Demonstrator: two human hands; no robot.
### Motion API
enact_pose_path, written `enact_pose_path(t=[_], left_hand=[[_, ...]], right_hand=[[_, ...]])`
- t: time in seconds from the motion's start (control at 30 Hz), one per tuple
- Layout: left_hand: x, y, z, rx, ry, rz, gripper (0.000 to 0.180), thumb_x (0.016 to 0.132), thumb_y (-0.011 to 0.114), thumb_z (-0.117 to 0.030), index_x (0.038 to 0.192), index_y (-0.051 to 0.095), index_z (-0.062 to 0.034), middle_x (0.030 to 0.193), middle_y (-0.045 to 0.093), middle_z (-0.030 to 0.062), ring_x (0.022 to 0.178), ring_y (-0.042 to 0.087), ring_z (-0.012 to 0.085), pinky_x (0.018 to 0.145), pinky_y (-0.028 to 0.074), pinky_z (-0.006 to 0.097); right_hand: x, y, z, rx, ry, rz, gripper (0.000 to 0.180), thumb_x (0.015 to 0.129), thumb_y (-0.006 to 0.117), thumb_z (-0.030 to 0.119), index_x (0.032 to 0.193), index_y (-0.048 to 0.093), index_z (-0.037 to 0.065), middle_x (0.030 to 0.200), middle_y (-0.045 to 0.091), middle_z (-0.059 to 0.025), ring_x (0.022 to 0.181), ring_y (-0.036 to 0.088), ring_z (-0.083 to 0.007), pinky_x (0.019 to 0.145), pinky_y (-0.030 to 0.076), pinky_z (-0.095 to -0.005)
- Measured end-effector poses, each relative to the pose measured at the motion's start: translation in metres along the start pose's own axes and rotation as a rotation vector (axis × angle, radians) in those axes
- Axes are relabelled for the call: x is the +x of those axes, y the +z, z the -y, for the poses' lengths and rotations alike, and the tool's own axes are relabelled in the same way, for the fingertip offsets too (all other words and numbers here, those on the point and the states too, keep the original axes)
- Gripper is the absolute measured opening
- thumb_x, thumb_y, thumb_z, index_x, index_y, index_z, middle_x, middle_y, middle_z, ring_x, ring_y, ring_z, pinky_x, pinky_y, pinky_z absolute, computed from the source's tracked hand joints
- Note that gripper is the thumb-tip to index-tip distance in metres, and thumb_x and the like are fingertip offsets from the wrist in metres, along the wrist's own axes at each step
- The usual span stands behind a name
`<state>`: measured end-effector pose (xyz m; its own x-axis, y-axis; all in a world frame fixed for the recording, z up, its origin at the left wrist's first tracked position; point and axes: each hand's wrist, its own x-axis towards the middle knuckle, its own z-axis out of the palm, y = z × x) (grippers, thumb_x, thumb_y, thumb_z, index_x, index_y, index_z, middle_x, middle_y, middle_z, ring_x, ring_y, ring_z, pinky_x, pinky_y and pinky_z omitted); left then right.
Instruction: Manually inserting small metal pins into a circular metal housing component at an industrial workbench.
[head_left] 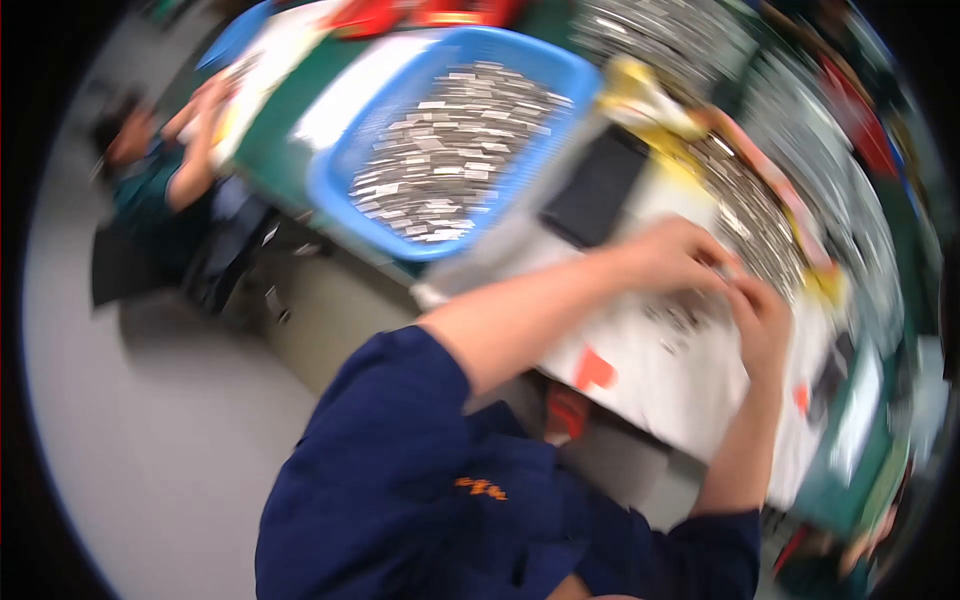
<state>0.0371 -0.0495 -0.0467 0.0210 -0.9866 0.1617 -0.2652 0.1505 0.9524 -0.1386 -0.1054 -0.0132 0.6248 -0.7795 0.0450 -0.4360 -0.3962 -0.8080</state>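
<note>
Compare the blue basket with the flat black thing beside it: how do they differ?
The blue basket is a deep, walled tub heaped with small grey pieces; the black thing is flat, dark and bare on top. The blue basket is far larger than the black thing. Both sit on the worktable, untouched by either hand.

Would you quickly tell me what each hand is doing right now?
Left hand: over small grey parts on white sheet; grip cannot be told.
Right hand: same, too blurred.

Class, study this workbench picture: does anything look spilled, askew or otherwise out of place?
Nothing clearly stands out. The blue basket holds its small grey pieces inside the rim. Both the left hand and right hand meet over a few small pieces on the white sheet. Motion blur hides finer faults.
</note>
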Motion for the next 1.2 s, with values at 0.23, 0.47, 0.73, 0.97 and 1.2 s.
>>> enact_pose_path(t=[0.23, 0.47, 0.73, 0.97, 1.2], left_hand=[[-0.009, -0.003, -0.007, -0.273, -0.283, 0.078, 0.03, 0.072, 0.066, -0.005, 0.1, 0.06, 0.0011, 0.085, 0.062, 0.0033, 0.075, 0.057, 0.007, 0.068, 0.046, 0.02], [-0.009, 0.003, -0.017, -0.345, -0.365, 0.154, 0.028, 0.074, 0.063, 0.001, 0.102, 0.057, 0.0013, 0.091, 0.061, 0.0043, 0.08, 0.058, 0.0095, 0.072, 0.047, 0.021], [-0.011, 0.002, -0.014, -0.365, -0.338, 0.117, 0.027, 0.075, 0.063, -0.003, 0.101, 0.058, 0.0009, 0.084, 0.061, 0.0011, 0.075, 0.056, 0.0049, 0.065, 0.045, 0.018], [-0.009, 0.002, -0.011, -0.405, -0.317, 0.092, 0.026, 0.075, 0.063, -0.003, 0.101, 0.058, 0.0004, 0.085, 0.061, 0.0014, 0.075, 0.056, 0.0054, 0.066, 0.046, 0.019], [-0.007, 0.001, -0.008, -0.478, -0.301, 0.002, 0.029, 0.075, 0.063, -0.002, 0.103, 0.056, 0.002, 0.088, 0.061, 0.0055, 0.079, 0.058, 0.0091, 0.071, 0.048, 0.021]], right_hand=[[0.015, -0.011, -0.008, 0.101, 0.081, 0.023, 0.013, 0.073, 0.063, 0.008, 0.083, 0.059, 0.002, 0.072, 0.056, 0.0014, 0.064, 0.049, -0.0052, 0.06, 0.041, -0.0201], [0.009, -0.014, -0.024, -0.226, -0.03, -0.259, 0.009, 0.073, 0.058, 0.01, 0.078, 0.061, 0.003, 0.072, 0.06, -0.0086, 0.064, 0.057, -0.021, 0.059, 0.044, -0.0303], [0.022, -0.002, -0.037, -0.521, -0.125, -0.294, 0.01, 0.072, 0.06, 0.01, 0.079, 0.062, 0.003, 0.075, 0.059, -0.0094, 0.073, 0.055, -0.0241, 0.066, 0.043, -0.0338], [0.016, -0.006, -0.031, -0.545, -0.08, -0.22, 0.009, 0.071, 0.06, 0.008, 0.079, 0.061, 0.003, 0.08, 0.059, -0.0105, 0.076, 0.055, -0.0265, 0.068, 0.043, -0.0351], [0.002, -0.003, 0.004, 0.106, -0.043, -0.07, 0.008, 0.074, 0.059, 0.003, 0.081, 0.061, 0.001, 0.082, 0.059, -0.004, 0.073, 0.053, -0.0123, 0.068, 0.042, -0.0244]])
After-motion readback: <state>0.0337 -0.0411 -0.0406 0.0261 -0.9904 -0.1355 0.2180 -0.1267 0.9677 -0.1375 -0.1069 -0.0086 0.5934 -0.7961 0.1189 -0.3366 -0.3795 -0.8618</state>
